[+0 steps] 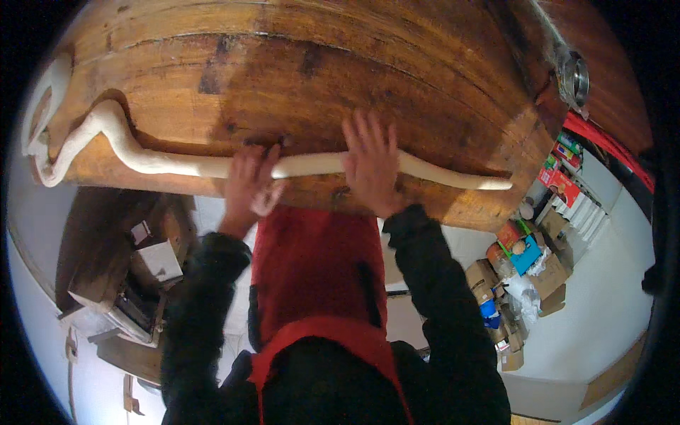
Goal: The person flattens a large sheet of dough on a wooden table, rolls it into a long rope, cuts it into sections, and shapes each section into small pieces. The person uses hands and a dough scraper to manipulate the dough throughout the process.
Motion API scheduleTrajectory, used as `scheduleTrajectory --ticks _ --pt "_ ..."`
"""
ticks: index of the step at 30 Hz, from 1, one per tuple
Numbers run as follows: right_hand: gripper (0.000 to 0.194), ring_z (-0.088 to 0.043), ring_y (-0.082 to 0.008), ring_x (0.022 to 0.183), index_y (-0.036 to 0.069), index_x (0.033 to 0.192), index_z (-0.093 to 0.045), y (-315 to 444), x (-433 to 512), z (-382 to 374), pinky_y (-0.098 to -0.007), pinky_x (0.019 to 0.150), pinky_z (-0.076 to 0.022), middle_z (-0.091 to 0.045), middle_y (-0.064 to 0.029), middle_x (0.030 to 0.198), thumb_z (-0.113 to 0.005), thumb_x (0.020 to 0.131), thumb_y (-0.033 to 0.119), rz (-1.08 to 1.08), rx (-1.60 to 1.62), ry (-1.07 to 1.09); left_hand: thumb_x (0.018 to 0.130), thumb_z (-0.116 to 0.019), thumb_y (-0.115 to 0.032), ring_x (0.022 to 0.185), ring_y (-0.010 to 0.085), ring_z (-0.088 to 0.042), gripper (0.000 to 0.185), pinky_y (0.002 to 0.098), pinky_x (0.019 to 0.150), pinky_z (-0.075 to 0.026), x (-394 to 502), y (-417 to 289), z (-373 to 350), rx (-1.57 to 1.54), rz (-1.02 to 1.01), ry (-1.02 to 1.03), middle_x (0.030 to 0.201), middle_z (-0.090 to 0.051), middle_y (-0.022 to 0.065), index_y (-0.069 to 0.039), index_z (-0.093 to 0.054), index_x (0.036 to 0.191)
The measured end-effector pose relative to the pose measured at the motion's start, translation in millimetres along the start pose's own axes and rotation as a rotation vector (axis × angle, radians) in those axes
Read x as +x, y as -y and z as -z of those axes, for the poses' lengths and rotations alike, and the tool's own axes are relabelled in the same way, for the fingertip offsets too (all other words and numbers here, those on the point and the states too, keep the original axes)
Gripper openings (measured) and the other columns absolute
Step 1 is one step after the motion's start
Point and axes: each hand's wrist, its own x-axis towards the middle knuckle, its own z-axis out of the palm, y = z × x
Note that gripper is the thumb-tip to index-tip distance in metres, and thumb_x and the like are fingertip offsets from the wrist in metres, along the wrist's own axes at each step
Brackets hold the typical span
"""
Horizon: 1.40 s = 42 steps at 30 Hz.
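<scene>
A long rope of pale dough (311, 164) lies across the near part of a wooden table (319, 95). Its left portion bends in waves and loops at the table's far left; its right end tapers to a rounded tip. My left hand (249, 180) rests on the rope left of centre, with the thumb side slightly blurred. Flat on the rope, right of centre, is my right hand (372, 159), its fingers extended away from me. The dough under both palms is hidden. Neither hand is closed around it.
At the table's upper right corner stands a round metal object (576, 79) beside clear plastic. Red material (608, 143) hangs below it. Cardboard boxes (552, 276) and packages are piled on the right. Another open box (159, 260) lies at lower left.
</scene>
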Motion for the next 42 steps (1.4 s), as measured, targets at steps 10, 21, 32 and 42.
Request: scheduleTrajectory --ticks 10,21,32,42 --pt "0.059 -0.021 -0.0439 0.159 0.011 0.16 -0.042 -19 -137 -41 -0.0682 0.124 -0.0082 -0.029 -0.0187 0.171 -0.039 0.105 0.031 -0.284 -0.066 -0.056 0.06 -0.089 -0.02 0.105 0.0364 -0.065 0.067 0.0482 0.088 -0.056 -54 201 79 0.294 -0.201 0.233 0.114 -0.066 0.0133 -0.011 -0.064 0.122" --pt "0.061 -0.02 -0.0448 0.158 0.012 0.163 -0.037 -122 -10 16 -0.0674 0.125 -0.0096 -0.027 -0.0225 0.17 -0.033 0.108 0.038 -0.395 -0.126 -0.281 0.079 -0.082 -0.008 0.126 0.0372 -0.061 0.064 0.0474 0.107 -0.051 -98 361 131 0.468 0.393 0.481 0.134 -0.067 0.015 -0.007 -0.062 0.14" --pt "0.061 -0.021 -0.0488 0.157 0.013 0.163 -0.039 -164 -91 2 -0.068 0.124 -0.0106 -0.026 -0.025 0.17 -0.028 0.111 0.042 -0.41 -0.095 -0.261 0.082 -0.081 -0.004 0.124 0.0416 -0.058 0.063 0.0492 0.104 -0.049 -68 329 159 0.438 0.228 0.382 0.131 -0.062 0.0212 -0.005 -0.057 0.14" --pt "0.058 -0.021 -0.0456 0.158 0.012 0.157 -0.045 -188 -223 0 -0.0675 0.124 -0.0104 -0.025 -0.0231 0.171 -0.027 0.11 0.041 -0.314 -0.095 -0.047 0.095 -0.068 -0.011 0.139 0.0426 -0.048 0.064 0.0503 0.119 -0.039 -63 270 148 0.611 0.366 0.455 0.146 -0.052 0.025 -0.001 -0.042 0.153"
